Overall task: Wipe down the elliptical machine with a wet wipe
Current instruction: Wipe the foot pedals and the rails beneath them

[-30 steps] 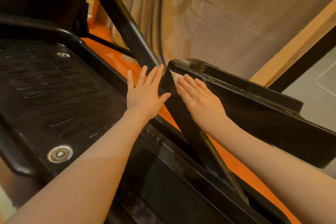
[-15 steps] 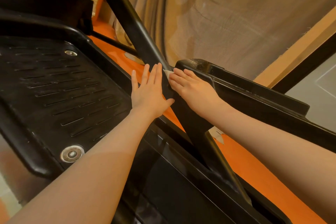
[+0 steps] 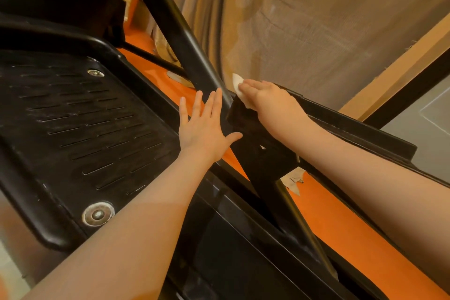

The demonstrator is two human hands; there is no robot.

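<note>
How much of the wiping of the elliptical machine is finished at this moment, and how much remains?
Nothing looks clearly finished. In hand: the right hand presses the white wet wipe on the front edge of the black right foot pedal, while the left hand rests flat beside the slanted black metal bar. Left: the ribbed black left foot pedal shows pale dust and probably needs wiping.

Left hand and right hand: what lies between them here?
In the head view, the black diagonal frame bar runs between the left hand and the right hand, which presses the white wipe onto the right pedal's front edge.
</note>
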